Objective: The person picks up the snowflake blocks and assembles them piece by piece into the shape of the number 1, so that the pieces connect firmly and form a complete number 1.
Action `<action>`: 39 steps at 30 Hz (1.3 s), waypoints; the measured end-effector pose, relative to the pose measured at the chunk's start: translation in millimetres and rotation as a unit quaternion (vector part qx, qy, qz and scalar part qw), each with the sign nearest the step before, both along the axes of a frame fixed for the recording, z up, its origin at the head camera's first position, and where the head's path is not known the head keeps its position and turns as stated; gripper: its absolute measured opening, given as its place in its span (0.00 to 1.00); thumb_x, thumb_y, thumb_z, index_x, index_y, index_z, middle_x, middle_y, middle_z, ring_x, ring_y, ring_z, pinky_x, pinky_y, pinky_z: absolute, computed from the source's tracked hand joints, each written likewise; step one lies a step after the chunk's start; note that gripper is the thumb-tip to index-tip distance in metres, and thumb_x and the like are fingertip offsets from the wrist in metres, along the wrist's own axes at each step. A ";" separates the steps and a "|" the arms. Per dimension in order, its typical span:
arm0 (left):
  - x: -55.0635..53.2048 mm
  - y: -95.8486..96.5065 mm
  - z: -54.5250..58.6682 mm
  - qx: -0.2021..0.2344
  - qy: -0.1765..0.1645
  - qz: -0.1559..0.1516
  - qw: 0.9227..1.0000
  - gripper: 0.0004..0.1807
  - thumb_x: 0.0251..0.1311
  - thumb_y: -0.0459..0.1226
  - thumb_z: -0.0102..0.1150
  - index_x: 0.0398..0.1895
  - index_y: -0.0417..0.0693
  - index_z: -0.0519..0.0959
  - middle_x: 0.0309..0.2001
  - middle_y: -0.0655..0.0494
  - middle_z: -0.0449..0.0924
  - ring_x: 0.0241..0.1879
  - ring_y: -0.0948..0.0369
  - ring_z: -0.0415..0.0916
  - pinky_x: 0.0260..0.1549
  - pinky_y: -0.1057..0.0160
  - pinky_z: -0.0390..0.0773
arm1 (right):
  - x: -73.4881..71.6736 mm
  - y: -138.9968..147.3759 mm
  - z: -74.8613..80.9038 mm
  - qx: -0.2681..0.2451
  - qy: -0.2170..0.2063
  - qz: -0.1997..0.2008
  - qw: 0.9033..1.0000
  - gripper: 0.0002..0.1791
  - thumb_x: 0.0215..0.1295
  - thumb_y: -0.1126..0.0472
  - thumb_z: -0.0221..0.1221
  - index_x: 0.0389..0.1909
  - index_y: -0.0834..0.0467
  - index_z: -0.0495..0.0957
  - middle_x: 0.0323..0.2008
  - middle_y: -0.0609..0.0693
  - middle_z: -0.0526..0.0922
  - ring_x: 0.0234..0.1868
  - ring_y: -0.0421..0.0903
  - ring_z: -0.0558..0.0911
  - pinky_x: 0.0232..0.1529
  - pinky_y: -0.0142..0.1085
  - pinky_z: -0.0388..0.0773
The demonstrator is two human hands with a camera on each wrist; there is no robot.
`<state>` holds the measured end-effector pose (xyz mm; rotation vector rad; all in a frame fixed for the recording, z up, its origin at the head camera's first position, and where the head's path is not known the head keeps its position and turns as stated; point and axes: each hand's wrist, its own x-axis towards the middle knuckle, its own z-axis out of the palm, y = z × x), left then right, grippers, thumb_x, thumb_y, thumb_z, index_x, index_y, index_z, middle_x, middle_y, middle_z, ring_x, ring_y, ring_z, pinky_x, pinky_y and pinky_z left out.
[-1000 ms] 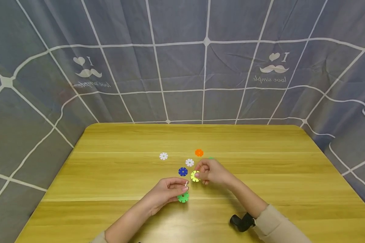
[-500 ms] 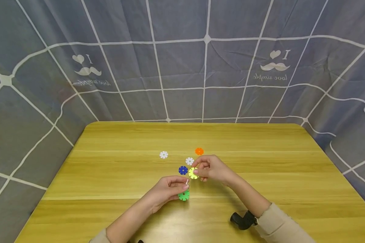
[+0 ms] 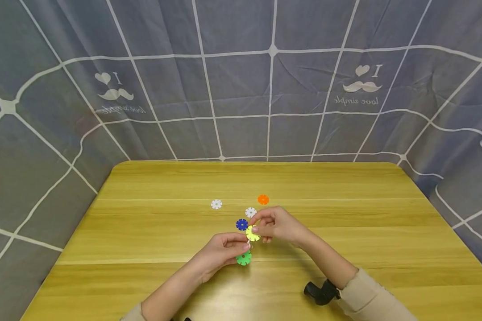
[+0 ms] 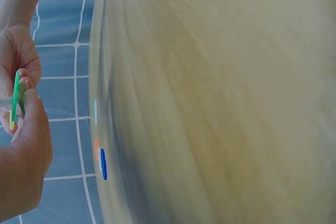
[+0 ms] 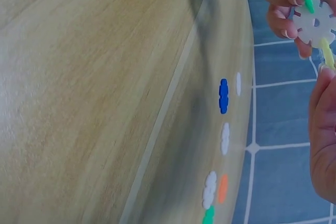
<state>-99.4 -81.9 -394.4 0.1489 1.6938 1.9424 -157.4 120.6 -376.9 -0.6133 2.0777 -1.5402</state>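
My left hand [image 3: 221,253] pinches a white notched interlocking disc [image 5: 307,27], which shows edge-on in the head view. A green interlocking disc [image 3: 243,258] is slotted into it and hangs just below my left fingertips. Between thumb and index finger, my right hand [image 3: 279,226] pinches a yellow interlocking disc [image 3: 252,235]. In the right wrist view the yellow disc meets the white disc's lower edge, opposite the green one. Both hands are raised over the table, fingertips close together. The left wrist view shows the green disc edge-on, in front of the right hand.
Beyond my hands, a blue disc [image 3: 242,224], two white discs [image 3: 251,212] [image 3: 216,204] and an orange disc [image 3: 263,199] lie flat on the wooden table [image 3: 152,214]. The right wrist view adds another green disc [image 5: 208,216] and white disc [image 5: 210,190]. A grey curtain [image 3: 241,89] stands behind.
My right hand has moved left, bringing the yellow disc from beside the blue disc to the white disc's edge. My left hand has stayed nearly still, holding the white and green discs.
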 end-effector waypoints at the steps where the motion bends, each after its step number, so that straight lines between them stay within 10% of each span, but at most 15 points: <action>1: 0.3 0.3 0.0 0.002 0.001 0.000 1.000 0.24 0.62 0.35 0.56 0.55 0.23 0.67 0.45 0.44 0.78 0.40 0.63 0.76 0.45 0.62 0.77 | 0.1 0.3 -0.2 -0.001 0.001 0.001 1.000 0.10 0.61 0.69 0.59 0.42 0.70 0.78 0.23 0.64 0.78 0.19 0.44 0.75 0.23 0.36 0.78; 14: 2.7 6.2 -0.5 0.011 0.020 0.039 0.999 0.20 0.62 0.31 0.54 0.52 0.22 0.69 0.36 0.51 0.81 0.33 0.66 0.76 0.37 0.69 0.78 | -0.8 5.2 4.0 -0.021 0.004 0.049 0.999 0.15 0.65 0.73 0.50 0.52 0.74 0.73 0.28 0.67 0.76 0.25 0.45 0.77 0.29 0.40 0.79; 29: 7.7 30.4 1.1 0.002 0.071 0.152 0.986 0.18 0.63 0.32 0.54 0.51 0.25 0.73 0.37 0.52 0.79 0.35 0.66 0.72 0.35 0.72 0.74 | 5.2 -6.1 3.3 -0.032 0.020 -0.039 0.999 0.11 0.67 0.73 0.48 0.47 0.73 0.73 0.21 0.60 0.75 0.19 0.40 0.71 0.22 0.30 0.72; 39: 6.0 29.6 -0.6 -0.006 0.069 0.159 0.985 0.17 0.63 0.32 0.54 0.50 0.26 0.74 0.38 0.52 0.79 0.36 0.65 0.73 0.37 0.72 0.74 | 8.5 -9.6 1.8 -0.030 0.040 -0.055 0.997 0.12 0.67 0.73 0.49 0.48 0.72 0.75 0.22 0.62 0.76 0.19 0.45 0.71 0.21 0.30 0.73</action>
